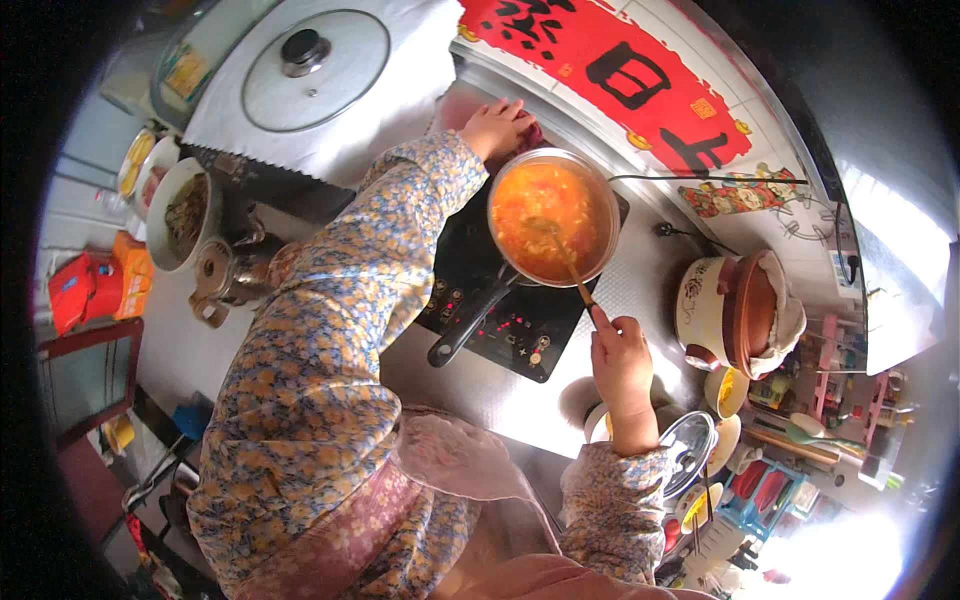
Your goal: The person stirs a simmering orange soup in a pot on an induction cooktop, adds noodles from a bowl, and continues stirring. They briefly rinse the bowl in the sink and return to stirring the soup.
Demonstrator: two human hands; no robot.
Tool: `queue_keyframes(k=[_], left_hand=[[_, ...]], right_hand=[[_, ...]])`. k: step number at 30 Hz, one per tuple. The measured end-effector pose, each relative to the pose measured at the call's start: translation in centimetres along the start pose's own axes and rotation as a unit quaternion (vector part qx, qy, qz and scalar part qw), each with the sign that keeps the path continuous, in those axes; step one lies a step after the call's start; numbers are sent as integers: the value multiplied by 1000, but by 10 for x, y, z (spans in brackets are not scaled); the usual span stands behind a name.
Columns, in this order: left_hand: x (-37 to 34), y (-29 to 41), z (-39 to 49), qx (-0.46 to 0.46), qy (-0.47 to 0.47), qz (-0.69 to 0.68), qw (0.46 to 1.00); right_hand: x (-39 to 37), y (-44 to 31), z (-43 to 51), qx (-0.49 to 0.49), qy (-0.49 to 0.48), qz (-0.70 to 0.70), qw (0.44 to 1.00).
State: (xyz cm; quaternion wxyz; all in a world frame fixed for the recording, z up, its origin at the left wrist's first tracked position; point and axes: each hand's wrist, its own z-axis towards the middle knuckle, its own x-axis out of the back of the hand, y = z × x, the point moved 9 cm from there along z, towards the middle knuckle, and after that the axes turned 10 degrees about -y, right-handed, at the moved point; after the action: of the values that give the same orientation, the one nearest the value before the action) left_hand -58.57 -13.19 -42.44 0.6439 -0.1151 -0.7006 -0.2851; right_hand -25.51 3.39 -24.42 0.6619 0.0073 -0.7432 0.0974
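My right hand (622,360) grips the handle of a ladle or spoon (571,268). Its bowl end dips into an orange-red soup (544,202) with pale, egg-like flecks. The soup fills much of a saucepan (613,225), whose black handle (471,322) points toward my body. Under the saucepan is a black induction cooktop (551,352) with lit red indicators. Beyond the pan's far left rim, my left hand (496,131) lies on a dark red item (534,135), perhaps a cloth. My fingers and the pan partly hide that item, so its kind is unclear.
A glass lid (330,97) lies on white sheeting at the upper left. Below it are a bowl of dark food (184,214) and a metal kettle (225,266). To the right stands a brown-and-cream ceramic cooker (720,311). A black cord (705,178) runs behind the pan.
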Motion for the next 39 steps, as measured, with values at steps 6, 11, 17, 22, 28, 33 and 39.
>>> queue_keyframes(k=[6, 11, 17, 22, 28, 33, 39], left_hand=[[-5, 13, -34, -103, 21, -45, 993], [23, 43, -165, -63, 105, -148, 981], [35, 2, -185, 56, -140, -77, 986], [116, 8, -70, -94, 93, -196, 972], [3, 56, 47, -252, -169, -102, 947], [-21, -8, 63, -35, -238, -118, 963], [17, -92, 11, 132, -161, -22, 978]], right_hand=[[-6, -18, 8, -7, 34, -61, 998], [-18, -24, 9, -26, 28, -62, 997], [2, -32, -16, 7, 66, -61, 996], [29, -31, -62, -32, 127, -9, 991], [17, -46, -114, -119, 162, 33, 979], [7, -64, -125, -143, 156, 6, 977], [22, -72, -130, -128, 191, 20, 973]])
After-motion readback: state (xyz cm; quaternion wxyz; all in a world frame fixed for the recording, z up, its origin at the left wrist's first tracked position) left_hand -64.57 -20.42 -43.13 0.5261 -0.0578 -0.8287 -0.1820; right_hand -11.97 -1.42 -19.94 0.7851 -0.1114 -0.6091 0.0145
